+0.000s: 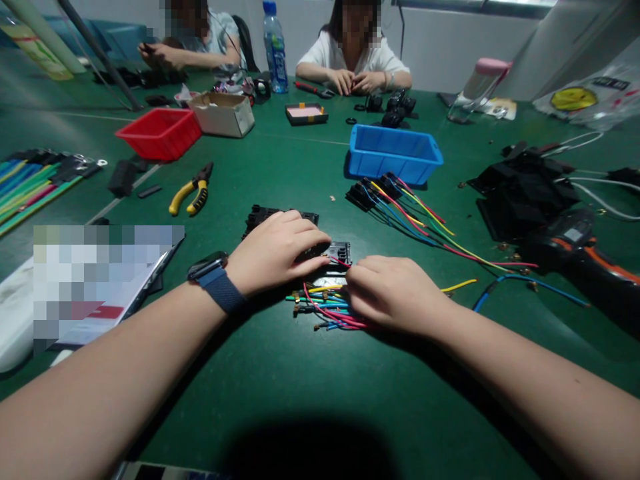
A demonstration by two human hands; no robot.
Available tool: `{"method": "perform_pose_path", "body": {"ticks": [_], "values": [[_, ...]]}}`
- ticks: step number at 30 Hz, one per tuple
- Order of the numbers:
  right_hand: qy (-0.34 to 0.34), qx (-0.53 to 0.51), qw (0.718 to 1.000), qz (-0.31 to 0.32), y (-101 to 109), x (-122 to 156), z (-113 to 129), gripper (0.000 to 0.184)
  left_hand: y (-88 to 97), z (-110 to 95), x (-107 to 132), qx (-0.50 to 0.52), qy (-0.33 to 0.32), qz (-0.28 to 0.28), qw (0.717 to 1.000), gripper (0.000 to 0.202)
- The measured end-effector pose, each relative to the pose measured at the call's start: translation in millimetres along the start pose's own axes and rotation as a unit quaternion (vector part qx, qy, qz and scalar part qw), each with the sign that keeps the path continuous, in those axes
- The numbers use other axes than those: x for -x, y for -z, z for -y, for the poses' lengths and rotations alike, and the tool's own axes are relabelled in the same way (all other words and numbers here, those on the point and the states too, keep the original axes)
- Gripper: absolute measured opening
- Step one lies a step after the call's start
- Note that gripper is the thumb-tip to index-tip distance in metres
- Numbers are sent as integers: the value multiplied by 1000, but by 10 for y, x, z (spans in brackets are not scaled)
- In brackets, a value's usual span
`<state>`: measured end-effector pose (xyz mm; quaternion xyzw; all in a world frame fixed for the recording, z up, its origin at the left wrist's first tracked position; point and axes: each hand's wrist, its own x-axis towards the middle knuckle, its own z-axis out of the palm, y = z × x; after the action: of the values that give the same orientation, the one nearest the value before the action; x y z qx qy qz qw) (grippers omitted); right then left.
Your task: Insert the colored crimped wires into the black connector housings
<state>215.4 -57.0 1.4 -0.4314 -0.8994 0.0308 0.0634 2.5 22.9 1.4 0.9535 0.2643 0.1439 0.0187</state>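
Observation:
My left hand [274, 251] lies over a black plastic connector block [340, 253] on the green table, fingers curled down onto it. A dark watch with a blue strap sits on that wrist. My right hand [393, 291] rests just right of it, fingers closed over a bundle of loose coloured wires [320, 303] with metal terminals. A red wire runs from under the right fingers toward the block. What the right fingertips pinch is hidden.
Yellow-handled pliers [191, 191] lie to the left, with a red bin [159, 133] and a cardboard box [223, 112] behind. A blue bin [393, 153] and a wired connector harness [400, 203] lie ahead. An orange-black power tool [580, 250] is at right. Two people sit opposite.

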Motion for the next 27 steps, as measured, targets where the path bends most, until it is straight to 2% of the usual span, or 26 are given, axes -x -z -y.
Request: {"method": "perform_pose_path", "body": {"ticks": [7,14,22,27], "values": [[-11,-31,999,-32,2,6,3,12,17,2,-13,37,-1,-18,999,33],[-28,-36,998,-47,-3,4,-21,15,78,-45,3,5,24,-39,999,25],[-83,-47,993,-65,-13,27,-42,14,84,8,52,55,23,-36,998,25],[-122,-55,987,-84,-14,24,-47,13,97,19,50,70,-1,-34,997,25]]}}
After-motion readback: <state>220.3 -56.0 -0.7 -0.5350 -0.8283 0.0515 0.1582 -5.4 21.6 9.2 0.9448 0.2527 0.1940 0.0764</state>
